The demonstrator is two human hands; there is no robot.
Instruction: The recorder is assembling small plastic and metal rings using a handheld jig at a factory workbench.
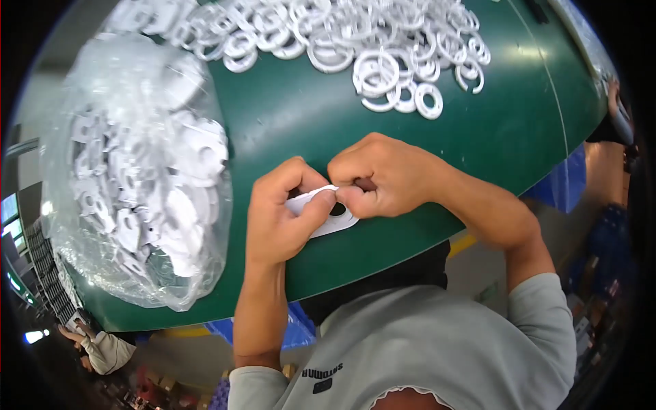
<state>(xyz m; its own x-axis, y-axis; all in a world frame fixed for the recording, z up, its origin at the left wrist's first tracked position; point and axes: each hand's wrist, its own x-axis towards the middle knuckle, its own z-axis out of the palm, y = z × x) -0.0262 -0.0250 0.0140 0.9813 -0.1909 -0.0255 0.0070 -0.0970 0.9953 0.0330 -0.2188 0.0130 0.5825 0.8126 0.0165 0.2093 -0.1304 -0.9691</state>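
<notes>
Your left hand [277,208] clamps the flat white plate [328,228] between thumb and fingers, over the green tabletop [287,102]. Your right hand [391,179] curls at its upper edge; whether those fingertips close on it, I cannot tell. Brace the plate firmly beside its round hole, and work the edge gently, without flexing it.

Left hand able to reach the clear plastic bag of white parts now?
Probably yes: the clear plastic bag lies just left of the left hand, only green tabletop showing between. That hand grips a flat white plate with a hole, though, so likely must let go first.
</notes>
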